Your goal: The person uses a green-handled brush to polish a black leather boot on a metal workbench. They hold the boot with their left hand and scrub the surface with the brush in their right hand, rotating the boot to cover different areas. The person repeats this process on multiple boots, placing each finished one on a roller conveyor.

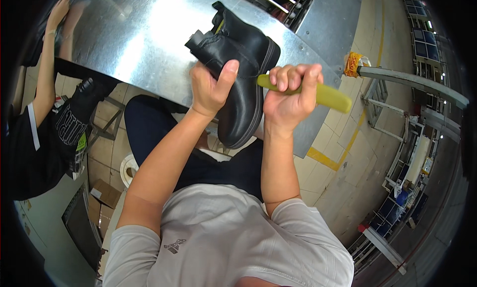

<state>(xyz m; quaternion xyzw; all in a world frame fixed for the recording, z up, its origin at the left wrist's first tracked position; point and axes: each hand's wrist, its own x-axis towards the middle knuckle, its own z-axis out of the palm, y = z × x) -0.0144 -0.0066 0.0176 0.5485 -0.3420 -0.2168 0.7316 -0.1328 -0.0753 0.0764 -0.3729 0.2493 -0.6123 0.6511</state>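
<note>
A black leather ankle boot [238, 106] is held up over the near edge of the metal table, its toe pointing toward me and its sole turned to the right. My left hand [211, 86] is closed around its side near the ankle, thumb raised on the upper. In my right hand [293, 93] is an olive-yellow bar [333, 97], gripped with the fingers curled over it. The bar's left end meets or nearly meets the boot's sole edge; I cannot tell whether they touch.
The shiny metal table [149, 34] spans the far side, with a roller rack [288, 1] behind it. At the left, another person's arm [45, 73] reaches over the table. A metal rail with orange wrapping [353, 64] juts in from the right. Cardboard boxes [102, 200] sit lower left.
</note>
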